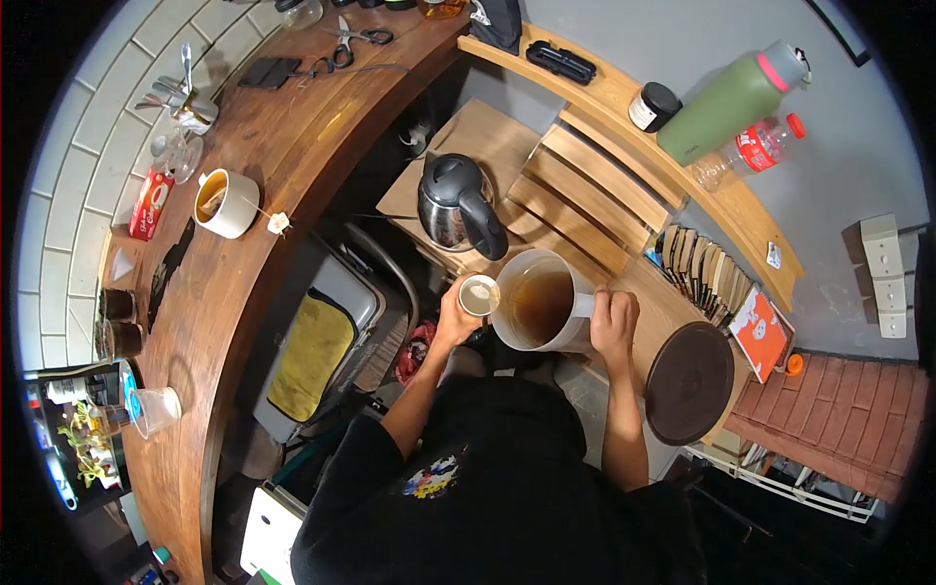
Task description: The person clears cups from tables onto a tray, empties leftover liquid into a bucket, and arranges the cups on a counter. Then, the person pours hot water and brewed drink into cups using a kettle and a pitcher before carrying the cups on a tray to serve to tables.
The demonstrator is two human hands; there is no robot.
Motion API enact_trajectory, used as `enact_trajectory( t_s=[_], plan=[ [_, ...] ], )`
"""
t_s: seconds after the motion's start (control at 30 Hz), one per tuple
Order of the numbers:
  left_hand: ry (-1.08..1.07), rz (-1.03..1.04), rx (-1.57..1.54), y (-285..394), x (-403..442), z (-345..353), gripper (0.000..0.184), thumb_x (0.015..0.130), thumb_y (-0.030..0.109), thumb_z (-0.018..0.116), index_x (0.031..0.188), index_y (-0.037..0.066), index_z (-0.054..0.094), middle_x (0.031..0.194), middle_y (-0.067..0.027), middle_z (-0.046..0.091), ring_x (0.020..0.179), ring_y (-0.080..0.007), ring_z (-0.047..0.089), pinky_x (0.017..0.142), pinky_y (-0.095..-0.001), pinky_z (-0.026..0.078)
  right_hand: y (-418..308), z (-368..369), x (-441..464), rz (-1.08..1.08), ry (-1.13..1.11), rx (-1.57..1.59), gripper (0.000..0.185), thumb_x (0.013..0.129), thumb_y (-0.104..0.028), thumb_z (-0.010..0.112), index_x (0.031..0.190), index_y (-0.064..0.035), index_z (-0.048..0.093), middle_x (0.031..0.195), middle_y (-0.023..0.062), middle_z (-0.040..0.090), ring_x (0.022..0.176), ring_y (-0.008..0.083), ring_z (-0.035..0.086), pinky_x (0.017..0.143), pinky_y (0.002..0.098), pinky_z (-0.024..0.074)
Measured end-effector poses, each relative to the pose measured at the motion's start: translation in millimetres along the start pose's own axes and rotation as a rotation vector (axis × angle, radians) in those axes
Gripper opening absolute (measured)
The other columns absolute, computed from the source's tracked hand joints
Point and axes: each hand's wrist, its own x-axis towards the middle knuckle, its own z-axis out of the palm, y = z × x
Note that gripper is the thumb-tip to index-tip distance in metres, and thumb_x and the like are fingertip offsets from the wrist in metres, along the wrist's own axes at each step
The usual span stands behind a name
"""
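My right hand (614,324) is closed around the handle of a translucent plastic pitcher (517,278), which has brown liquid in it. In my left hand (455,320) is a small round cup (479,294), pale inside, with its opening facing up. The cup is right beside the pitcher's left rim; whether they touch I cannot tell. Just beyond both stands a black electric kettle (458,205) with a glass body, its handle pointing toward the pitcher. A round dark brown lid or disc (689,383) lies to the right of my right forearm.
On the curved wooden counter (283,156) at left are a white mug (227,205) with a teabag tag, scissors (343,44) and a clear plastic cup (156,411). A folding chair (312,356) stands below it. A green bottle (726,102) lies on the right shelf, above a row of books (697,273).
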Motion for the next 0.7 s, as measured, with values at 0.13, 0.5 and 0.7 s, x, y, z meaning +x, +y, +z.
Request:
enact_trajectory(
  t_s=[0.13,0.5,0.7],
  plan=[
    [0.004,-0.004,0.021,-4.5,1.6,-1.9,0.057,0.055,0.0,0.072,0.11,-0.002,0.055,0.1,-0.0119,0.062,0.094,-0.0197,0.06,0.086,-0.0306,0.045,-7.7,-1.7,6.4,0.011,-0.001,0.007,0.013,0.081,-0.01,0.053,0.071,-0.0019,0.054,0.06,0.016,0.045,0.057,0.0361,0.049,0.05,0.0443,0.035],
    [0.0,0.012,0.025,-10.5,6.0,-5.2,0.059,0.053,-0.005,0.064,0.111,-0.002,0.054,0.1,-0.0137,0.06,0.096,-0.0232,0.059,0.088,-0.0315,0.044,-20.0,8.4,8.0,0.065,-0.02,0.029,0.01,0.081,-0.007,0.051,0.075,0.0008,0.052,0.063,0.0175,0.05,0.058,0.0364,0.048,0.054,0.0476,0.0349],
    [0.007,-0.007,0.012,-9.8,5.4,-6.9,0.058,0.052,-0.005,0.063,0.109,-0.002,0.055,0.1,-0.0134,0.06,0.097,-0.0238,0.059,0.088,-0.0314,0.044,-37.9,-1.9,26.9,0.326,-0.13,0.137,0.028,0.083,-0.016,0.049,0.062,0.0017,0.053,0.061,0.0223,0.054,0.061,0.0406,0.051,0.056,0.0492,0.0355]
  ],
)
